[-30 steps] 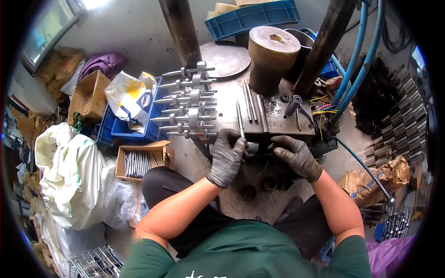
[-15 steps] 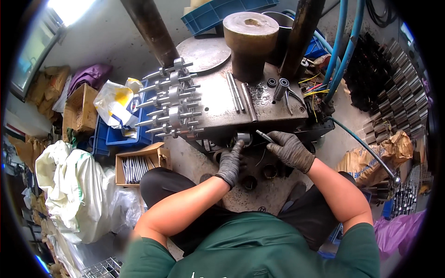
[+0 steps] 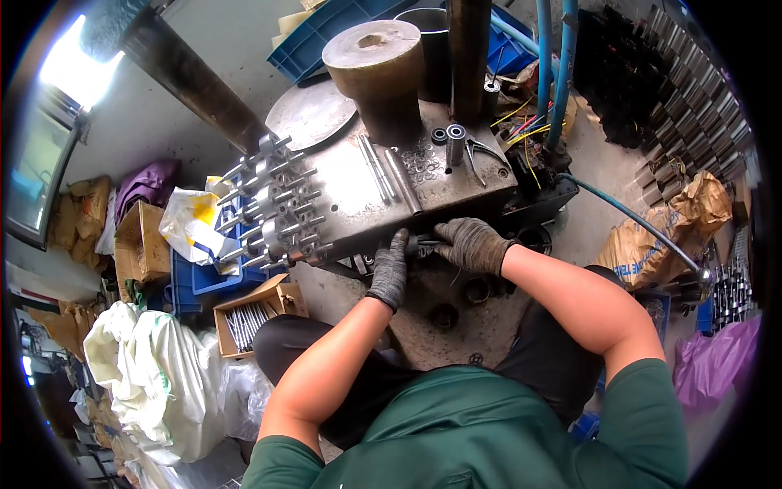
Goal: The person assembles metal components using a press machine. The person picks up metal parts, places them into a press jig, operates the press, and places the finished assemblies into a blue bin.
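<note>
Just in front of the steel block's near edge, my gloved left hand [image 3: 388, 267] is closed round a round metal part [image 3: 413, 245], mostly hidden by its fingers. My gloved right hand [image 3: 474, 244] has come up against that part from the right, fingers pinched on a thin metal rod [image 3: 428, 241] whose end shows only slightly. Whether the rod is inside the part or beside it, I cannot tell. On the steel block [image 3: 350, 216] above my hands lie thin rods [image 3: 376, 169], a thicker bar [image 3: 403, 181], small rings [image 3: 423, 162] and pliers [image 3: 481, 159].
Several shafted metal parts [image 3: 281, 196] stand stacked at the block's left end. A bearing stack [image 3: 456, 144] stands near the thick pedestal [image 3: 373, 77]. To the left are a carton of rods [image 3: 244, 326] and a blue crate [image 3: 195, 277]; a hose [image 3: 635, 213] runs right.
My right hand has moved left, bringing the rod from apart to against the part in my left hand. The whole view has tilted and shifted with my head.
</note>
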Available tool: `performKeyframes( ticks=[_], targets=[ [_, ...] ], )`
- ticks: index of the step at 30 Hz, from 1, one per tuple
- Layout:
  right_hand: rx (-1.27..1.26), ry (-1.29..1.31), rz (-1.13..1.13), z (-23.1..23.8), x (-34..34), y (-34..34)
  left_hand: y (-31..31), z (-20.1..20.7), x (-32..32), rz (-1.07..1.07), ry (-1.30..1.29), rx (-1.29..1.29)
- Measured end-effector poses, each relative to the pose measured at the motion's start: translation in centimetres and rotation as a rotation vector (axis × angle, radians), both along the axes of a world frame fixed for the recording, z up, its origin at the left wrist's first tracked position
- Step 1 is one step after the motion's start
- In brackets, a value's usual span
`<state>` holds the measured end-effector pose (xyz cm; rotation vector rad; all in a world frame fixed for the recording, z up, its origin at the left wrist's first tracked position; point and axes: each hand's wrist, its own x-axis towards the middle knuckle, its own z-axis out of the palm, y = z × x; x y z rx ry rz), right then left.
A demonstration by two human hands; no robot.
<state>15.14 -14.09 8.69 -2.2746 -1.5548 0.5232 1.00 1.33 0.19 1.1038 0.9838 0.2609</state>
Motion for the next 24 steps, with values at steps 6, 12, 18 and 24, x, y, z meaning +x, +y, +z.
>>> performKeyframes(
  ticks=[6,12,18,24],
  targets=[
    [0.077,0.037,0.008,-2.3,0.4,0.6,-0.8,1.4,0.0,-0.036,0.034,0.018],
    [0.114,0.011,-0.018,-0.7,-1.0,0.4,-1.1,3.7,0.2,0.002,0.073,-0.214],
    [0.061,-0.188,0.125,0.3,-0.6,0.1,-1.8,5.5,0.4,0.031,0.033,-0.324],
    [0.061,-0.168,0.138,0.2,-0.3,0.4,-1.6,4.4,0.6,0.083,0.03,-0.304]
  ],
)
